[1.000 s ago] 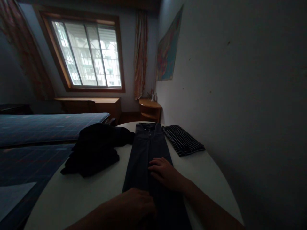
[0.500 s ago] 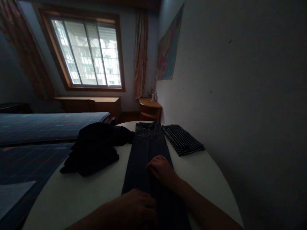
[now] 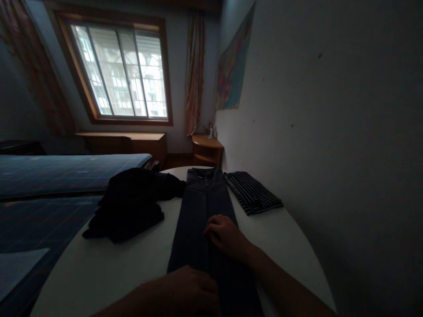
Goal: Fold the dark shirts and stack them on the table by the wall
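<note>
Dark trousers [image 3: 194, 220] lie lengthwise on a round pale table [image 3: 132, 264], the buttoned waistband at the far end and the legs toward me. My right hand [image 3: 224, 233] rests midway along the legs, with bent fingers closed on the cloth near the line between them. Lower down, my left hand [image 3: 194, 288] is curled over the trousers close to the bottom of the view. Its fingertips are lost in shadow.
A heap of black clothing [image 3: 132, 207] lies on the table's left side. Folded striped cloth [image 3: 253, 192] is at the right, near the wall [image 3: 330, 145]. Beds with blue checked mattresses [image 3: 66, 174] stand left; a wooden corner shelf [image 3: 207, 141] is beyond the table.
Hardly anything differs. My right hand has shifted very slightly to the right, and my left hand has slid a little toward me; the trousers lie the same.
</note>
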`<act>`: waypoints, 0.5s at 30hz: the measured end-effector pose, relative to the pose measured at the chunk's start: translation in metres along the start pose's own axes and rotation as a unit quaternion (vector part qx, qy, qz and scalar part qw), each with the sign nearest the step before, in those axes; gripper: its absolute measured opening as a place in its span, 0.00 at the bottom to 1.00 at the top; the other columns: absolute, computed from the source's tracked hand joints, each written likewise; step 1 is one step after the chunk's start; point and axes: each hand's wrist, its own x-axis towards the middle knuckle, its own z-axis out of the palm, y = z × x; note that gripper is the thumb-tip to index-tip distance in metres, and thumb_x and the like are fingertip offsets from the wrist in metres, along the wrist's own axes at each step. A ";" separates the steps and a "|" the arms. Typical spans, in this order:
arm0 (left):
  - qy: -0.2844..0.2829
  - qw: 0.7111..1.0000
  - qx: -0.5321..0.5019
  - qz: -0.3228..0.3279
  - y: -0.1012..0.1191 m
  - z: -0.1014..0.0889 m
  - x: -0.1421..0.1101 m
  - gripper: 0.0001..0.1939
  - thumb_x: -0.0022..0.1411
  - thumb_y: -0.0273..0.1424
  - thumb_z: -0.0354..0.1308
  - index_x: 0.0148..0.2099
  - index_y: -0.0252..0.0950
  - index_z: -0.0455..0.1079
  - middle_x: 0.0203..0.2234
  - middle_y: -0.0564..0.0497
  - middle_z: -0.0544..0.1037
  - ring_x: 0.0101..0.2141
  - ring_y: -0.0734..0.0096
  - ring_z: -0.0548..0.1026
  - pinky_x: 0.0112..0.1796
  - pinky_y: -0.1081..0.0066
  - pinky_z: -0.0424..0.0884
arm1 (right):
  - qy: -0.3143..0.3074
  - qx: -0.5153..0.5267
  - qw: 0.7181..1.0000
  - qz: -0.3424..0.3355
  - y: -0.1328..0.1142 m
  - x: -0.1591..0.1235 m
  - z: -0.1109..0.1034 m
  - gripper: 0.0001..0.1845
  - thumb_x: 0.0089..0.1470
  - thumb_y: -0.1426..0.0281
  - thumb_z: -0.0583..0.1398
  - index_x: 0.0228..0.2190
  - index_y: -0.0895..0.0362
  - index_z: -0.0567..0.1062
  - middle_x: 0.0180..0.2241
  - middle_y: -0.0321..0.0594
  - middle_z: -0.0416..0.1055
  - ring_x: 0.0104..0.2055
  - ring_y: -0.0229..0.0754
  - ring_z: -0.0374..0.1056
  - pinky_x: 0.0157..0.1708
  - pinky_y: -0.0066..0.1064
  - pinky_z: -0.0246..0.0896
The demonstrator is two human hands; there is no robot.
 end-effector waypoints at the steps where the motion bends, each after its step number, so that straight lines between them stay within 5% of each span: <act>1: -0.001 1.000 -0.003 0.004 -0.001 0.001 0.000 0.07 0.63 0.24 0.59 0.44 0.38 0.72 0.37 0.51 0.79 0.38 0.71 0.77 0.37 0.75 0.68 | -0.004 0.008 1.000 -0.008 0.001 -0.001 0.000 0.11 0.57 0.77 0.60 0.39 0.54 0.78 0.45 0.42 0.73 0.49 0.44 0.67 0.52 0.39 0.59; 8: -0.011 1.000 0.023 0.007 0.000 -0.001 0.002 0.05 0.64 0.26 0.60 0.43 0.38 0.71 0.38 0.53 0.79 0.37 0.72 0.76 0.35 0.76 0.67 | -0.042 0.061 0.997 -0.023 0.007 -0.007 -0.010 0.11 0.58 0.73 0.60 0.43 0.53 0.79 0.52 0.43 0.70 0.54 0.44 0.66 0.55 0.38 0.61; 15: 0.002 0.987 0.159 -0.015 0.015 0.003 0.003 0.05 0.65 0.31 0.62 0.39 0.39 0.68 0.37 0.55 0.78 0.33 0.74 0.74 0.30 0.72 0.65 | -0.084 0.078 0.993 0.007 -0.002 -0.013 -0.029 0.17 0.57 0.73 0.61 0.49 0.52 0.77 0.55 0.44 0.68 0.57 0.45 0.65 0.57 0.38 0.60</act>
